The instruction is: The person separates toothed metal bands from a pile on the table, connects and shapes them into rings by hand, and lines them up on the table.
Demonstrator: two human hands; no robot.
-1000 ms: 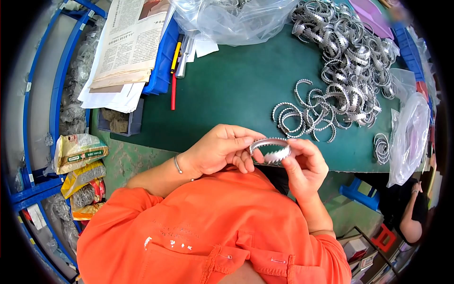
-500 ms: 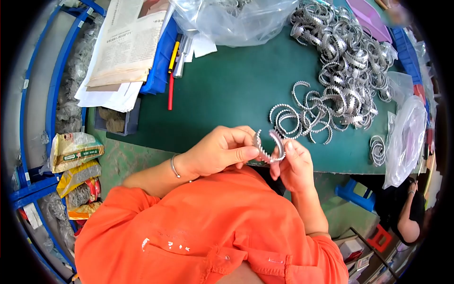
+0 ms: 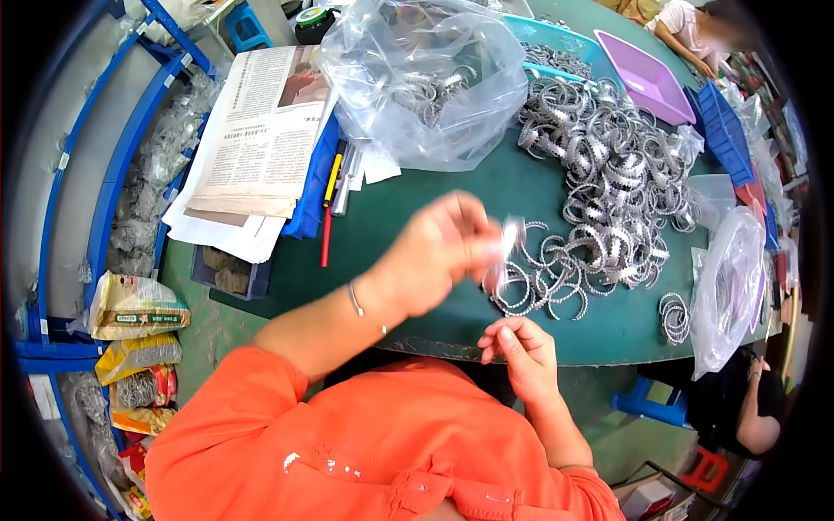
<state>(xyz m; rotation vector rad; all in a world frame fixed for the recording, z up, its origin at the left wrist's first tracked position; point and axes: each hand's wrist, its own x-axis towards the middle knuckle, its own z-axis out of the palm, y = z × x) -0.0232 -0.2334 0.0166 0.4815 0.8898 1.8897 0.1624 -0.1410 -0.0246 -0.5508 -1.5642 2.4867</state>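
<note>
My left hand [image 3: 434, 256] is raised over the table. Its thumb and fingers pinch a silver-coloured open bangle [image 3: 510, 236], smeared by motion. Just beyond it lie several loose bangles [image 3: 566, 302] with ridged edges, beside a large heap of similar bangles [image 3: 608, 165]. My right hand [image 3: 527, 354] is near the table's front edge, with its fingers curled in towards the thumb and nothing visible in them.
A clear plastic bag [image 3: 426, 95] with bangles stands at the back, near a teal basket [image 3: 599, 56] and purple tray [image 3: 647, 78]. Newspaper [image 3: 261, 139] and pens [image 3: 332, 182] lie left. A small bangle stack [image 3: 674, 318] and plastic bag [image 3: 725, 295] are right. Another person [image 3: 686, 35] sits far right.
Both hands were together on the bangle. My left hand has carried it away from my body, towards the loose bangles; my right hand has let go. The camera view has tilted up.
</note>
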